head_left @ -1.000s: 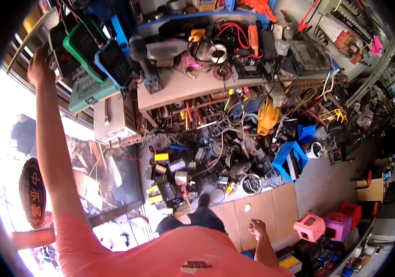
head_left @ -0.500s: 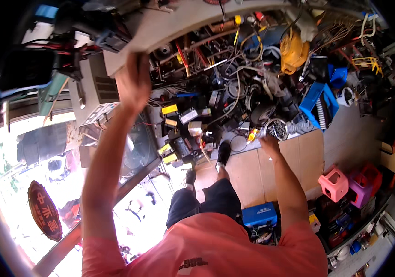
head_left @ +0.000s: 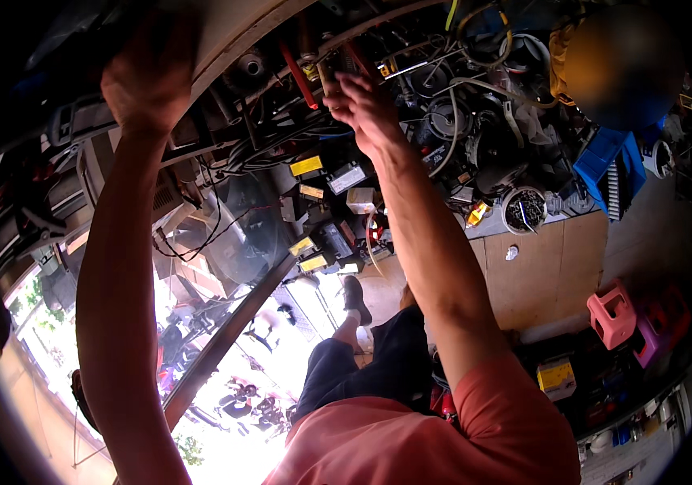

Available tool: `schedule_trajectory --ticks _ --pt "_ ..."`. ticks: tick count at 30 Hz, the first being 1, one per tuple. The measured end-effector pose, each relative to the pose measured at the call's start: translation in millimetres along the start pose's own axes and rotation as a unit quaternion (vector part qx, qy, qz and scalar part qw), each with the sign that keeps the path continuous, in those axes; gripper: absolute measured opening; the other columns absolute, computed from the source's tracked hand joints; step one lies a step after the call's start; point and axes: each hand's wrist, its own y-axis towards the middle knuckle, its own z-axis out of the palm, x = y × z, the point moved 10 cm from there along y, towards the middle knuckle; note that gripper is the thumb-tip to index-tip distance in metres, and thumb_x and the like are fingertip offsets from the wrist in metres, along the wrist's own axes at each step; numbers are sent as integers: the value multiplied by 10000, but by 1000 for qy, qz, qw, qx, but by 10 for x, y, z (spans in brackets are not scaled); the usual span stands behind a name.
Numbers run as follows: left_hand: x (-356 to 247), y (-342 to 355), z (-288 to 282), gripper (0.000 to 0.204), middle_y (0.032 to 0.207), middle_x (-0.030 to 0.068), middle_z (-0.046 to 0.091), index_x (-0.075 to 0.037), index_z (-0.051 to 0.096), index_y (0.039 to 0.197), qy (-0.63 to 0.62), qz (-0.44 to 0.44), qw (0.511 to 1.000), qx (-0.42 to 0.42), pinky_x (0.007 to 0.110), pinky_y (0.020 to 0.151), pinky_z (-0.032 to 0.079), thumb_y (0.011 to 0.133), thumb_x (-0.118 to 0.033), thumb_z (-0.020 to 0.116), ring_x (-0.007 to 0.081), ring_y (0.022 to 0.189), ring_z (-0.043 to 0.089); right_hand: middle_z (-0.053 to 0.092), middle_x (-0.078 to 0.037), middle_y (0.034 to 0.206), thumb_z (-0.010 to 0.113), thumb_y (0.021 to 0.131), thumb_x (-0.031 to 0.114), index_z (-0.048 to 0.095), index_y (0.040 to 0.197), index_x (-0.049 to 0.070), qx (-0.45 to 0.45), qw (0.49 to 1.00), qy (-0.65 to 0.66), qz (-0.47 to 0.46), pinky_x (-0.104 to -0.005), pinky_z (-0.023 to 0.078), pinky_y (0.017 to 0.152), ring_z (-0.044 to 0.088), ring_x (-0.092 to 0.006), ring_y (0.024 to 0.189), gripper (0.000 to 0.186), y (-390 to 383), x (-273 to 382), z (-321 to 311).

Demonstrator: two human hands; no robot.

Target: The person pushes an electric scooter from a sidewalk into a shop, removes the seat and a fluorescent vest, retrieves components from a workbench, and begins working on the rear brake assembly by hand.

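Note:
My left hand (head_left: 148, 89) is raised at the upper left, beside the edge of a pale board (head_left: 237, 36). Its fingers run into deep shadow, so whether they grip anything is hidden. My right hand (head_left: 364, 113) reaches up to the rack of hand tools, fingers spread and slightly bent, with nothing seen in them. Close by its fingertips are a red-handled tool (head_left: 299, 74) and a second red tool (head_left: 360, 58). Below it lie several small boxes with yellow labels, one yellow-topped box (head_left: 306, 166) among them, and a white-labelled box (head_left: 347, 179).
A tub of small metal parts (head_left: 524, 212) stands right of my forearm, near a blue bin (head_left: 604, 166). A crumpled white scrap (head_left: 511, 253) lies on the cardboard (head_left: 548, 267). Pink stool (head_left: 612, 315) at right. Thin cables (head_left: 200, 246) hang below my left hand.
My right hand has gone from beside the tub up and left to the tool rack. The left hand has shifted up and left into shadow. The whole view has turned.

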Motion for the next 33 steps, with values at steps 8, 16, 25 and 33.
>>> schedule_trajectory --ticks 8,16,25,33 --pt "28 -80 -34 318 1097 107 704 -162 694 1200 3 38 999 -25 398 669 612 898 -68 657 323 831 728 731 -12 1106 636 1030 174 640 1238 159 -46 986 93 -132 -366 545 799 709 -162 934 208 458 466 2" --pt "-9 -42 7 336 1182 88 705 -158 697 1215 49 31 998 33 376 709 625 896 -63 653 302 877 741 732 -7 1060 691 991 163 661 1128 176 29 987 61 -149 -404 524 868 720 -200 954 141 761 428 -148" --pt "63 -74 72 401 1193 78 699 -182 686 1274 68 67 995 6 365 709 629 908 -33 616 290 874 743 765 -67 1042 778 940 234 688 1085 83 23 953 116 -278 -249 596 613 774 -231 808 228 709 506 -200" --pt "111 -42 76 463 1165 133 698 -141 670 1319 61 106 992 0 381 741 611 896 18 568 327 889 726 741 -87 1146 663 1000 124 623 1253 115 147 930 247 -230 -334 608 779 737 -253 1031 256 833 324 -163"
